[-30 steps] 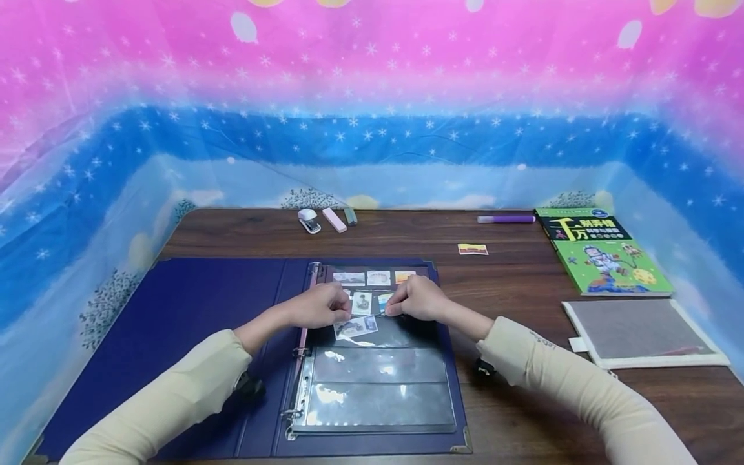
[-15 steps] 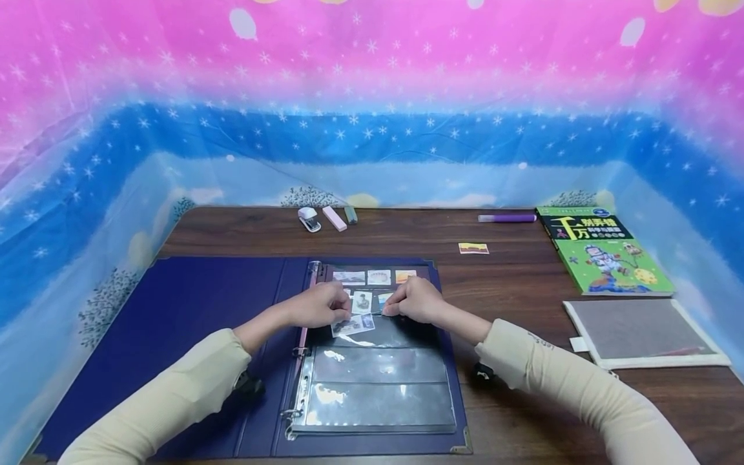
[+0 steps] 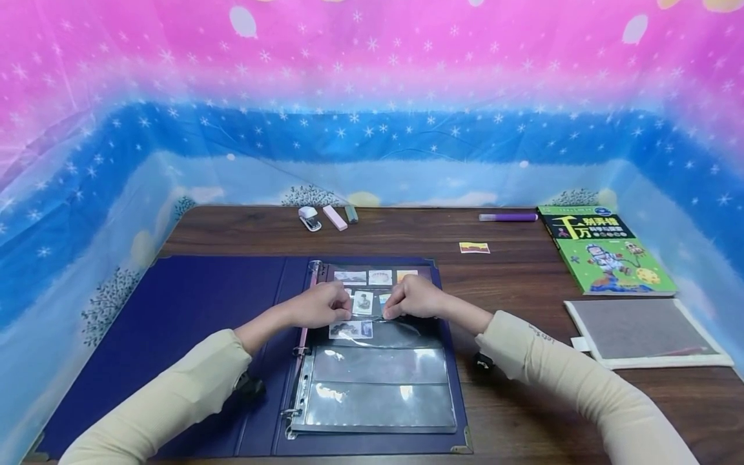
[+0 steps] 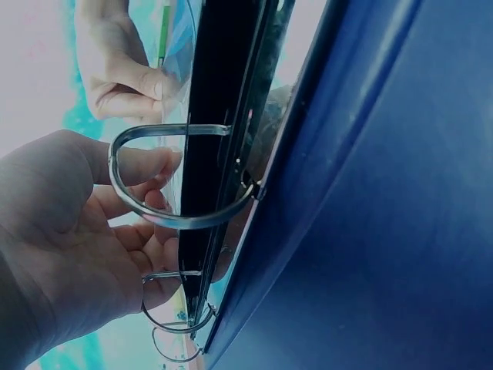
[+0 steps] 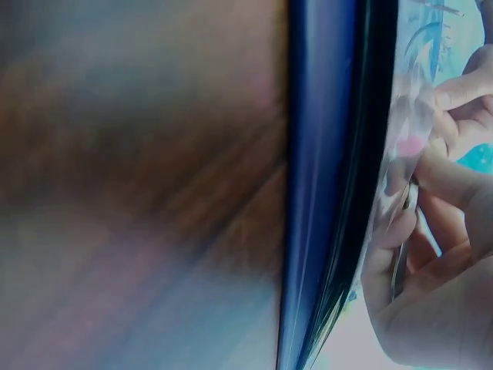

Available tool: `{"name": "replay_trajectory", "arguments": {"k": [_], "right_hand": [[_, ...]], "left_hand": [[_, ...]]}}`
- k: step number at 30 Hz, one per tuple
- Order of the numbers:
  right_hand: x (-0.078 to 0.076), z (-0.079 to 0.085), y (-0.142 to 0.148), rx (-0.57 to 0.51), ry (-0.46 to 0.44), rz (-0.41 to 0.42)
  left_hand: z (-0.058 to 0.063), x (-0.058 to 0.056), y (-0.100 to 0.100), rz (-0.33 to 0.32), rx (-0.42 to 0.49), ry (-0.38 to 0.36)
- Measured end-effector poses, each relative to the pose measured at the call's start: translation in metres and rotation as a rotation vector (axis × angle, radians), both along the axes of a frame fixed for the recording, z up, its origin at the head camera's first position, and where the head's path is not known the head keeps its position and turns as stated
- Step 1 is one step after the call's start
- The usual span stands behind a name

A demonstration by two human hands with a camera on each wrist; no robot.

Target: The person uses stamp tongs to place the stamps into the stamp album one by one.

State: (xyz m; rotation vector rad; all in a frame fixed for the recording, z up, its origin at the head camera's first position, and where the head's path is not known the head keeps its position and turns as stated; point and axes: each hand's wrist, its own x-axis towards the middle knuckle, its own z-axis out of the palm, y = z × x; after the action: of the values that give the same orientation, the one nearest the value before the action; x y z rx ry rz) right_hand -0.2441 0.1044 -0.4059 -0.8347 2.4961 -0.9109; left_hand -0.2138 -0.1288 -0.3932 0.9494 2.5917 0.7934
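Observation:
A clear stamp page (image 3: 378, 407) in black-backed strips lies in an open navy ring binder (image 3: 197, 336). My left hand (image 3: 321, 305) pinches the plastic at the second row's lower edge. Opposite it, my right hand (image 3: 415, 297) pinches the same film, thumb against fingertips; a thin shiny edge (image 5: 402, 266) runs between its fingers. Just below the left fingertips, a grey stamp (image 3: 351, 330) lies level in the third row. A portrait stamp (image 3: 363, 303) shows between the hands, and several stamps fill the top row, including a round-patterned stamp (image 3: 380, 278).
One yellow-and-red stamp (image 3: 474, 247) lies loose on the wooden table (image 3: 407, 236). Behind the binder are a small stapler (image 3: 310, 219), a pink block (image 3: 334, 217) and a green block (image 3: 351, 214). At right lie a purple marker (image 3: 508, 217), a green book (image 3: 610, 252) and a mesh pouch (image 3: 648, 332).
The grey stamp has turned from tilted to level and shifted slightly left and down in its row. Both hands have stayed almost in place, the right fingertips edging slightly left.

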Motion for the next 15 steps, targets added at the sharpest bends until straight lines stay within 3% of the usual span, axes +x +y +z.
{"name": "replay_trajectory", "arguments": {"k": [9, 15], "right_hand": [[-0.0046, -0.0005, -0.0007, -0.021, 0.071, 0.168], [-0.0088, 0.0022, 0.0038, -0.019, 0.090, 0.180]], "left_hand": [[-0.0017, 0.0025, 0.0004, -0.010, -0.014, 0.066], [-0.0045, 0.0055, 0.0021, -0.025, -0.004, 0.151]]}}
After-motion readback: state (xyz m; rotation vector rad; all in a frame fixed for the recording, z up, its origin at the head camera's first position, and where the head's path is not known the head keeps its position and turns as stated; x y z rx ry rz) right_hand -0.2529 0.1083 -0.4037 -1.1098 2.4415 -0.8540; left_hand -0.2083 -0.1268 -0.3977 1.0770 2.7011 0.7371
